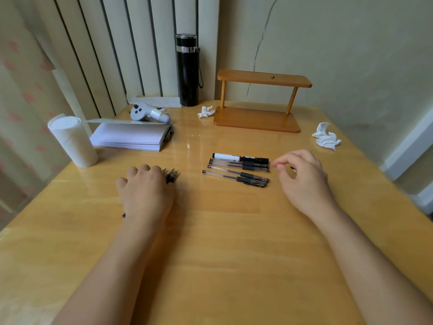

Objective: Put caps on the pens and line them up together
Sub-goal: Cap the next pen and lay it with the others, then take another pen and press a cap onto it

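Several capped pens (pixel 236 171) lie side by side in the middle of the wooden table (pixel 222 242): a black-and-white marker (pixel 240 158) at the back and clear gel pens in front of it. My left hand (pixel 146 191) rests on the table to their left, closed over a bundle of uncapped pens (pixel 171 175); their black tips stick out past my fingers. My right hand (pixel 302 177) hovers just right of the row, fingers loosely curled and apart, holding nothing.
A paper roll (pixel 73 140) and a white notepad (pixel 131 138) sit at the left. Behind them are a game controller (pixel 150 112), a black flask (pixel 187 69) and a wooden rack (pixel 257 102). Crumpled tissues (pixel 326 138) lie at right.
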